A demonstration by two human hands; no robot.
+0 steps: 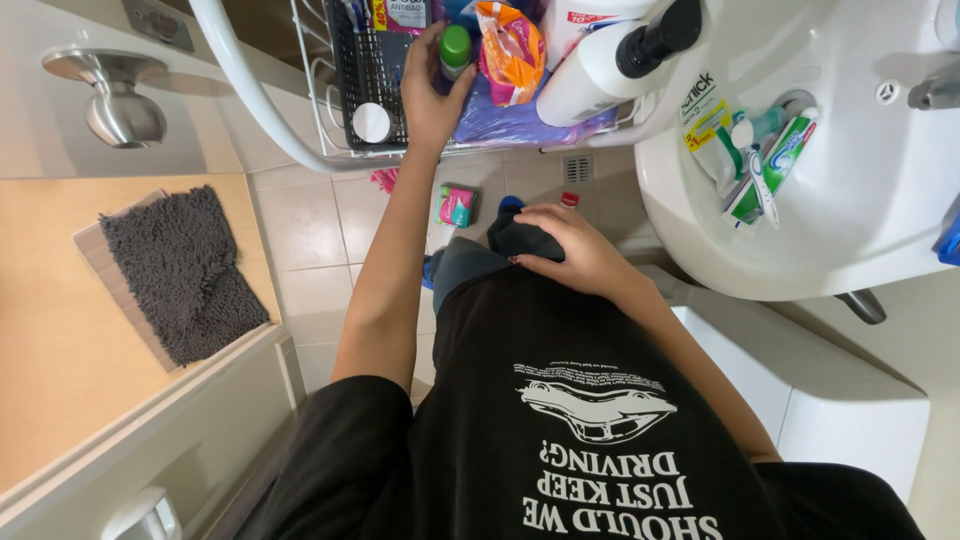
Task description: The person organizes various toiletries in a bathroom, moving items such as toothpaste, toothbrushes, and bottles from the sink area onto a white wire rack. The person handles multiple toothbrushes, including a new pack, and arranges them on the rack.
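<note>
My left hand [428, 92] reaches up into a white wire rack [330, 110] and is closed around a small dark bottle with a green cap [455, 48]. Beside the bottle lie an orange plastic packet [510, 50] and a purple bag [520, 120]. A large white pump bottle with a black head [600, 70] leans on the rack's right side. My right hand [575, 250] lies low by my knee, its fingers curled over a bunched dark cloth [515, 237].
A white washbasin [860, 200] at the right holds toothpaste tubes and a toothbrush [760, 160]. A small pink and green box [457, 204] lies on the tiled floor. A grey shaggy mat [180, 270] and a door with a metal handle [115, 100] are at the left.
</note>
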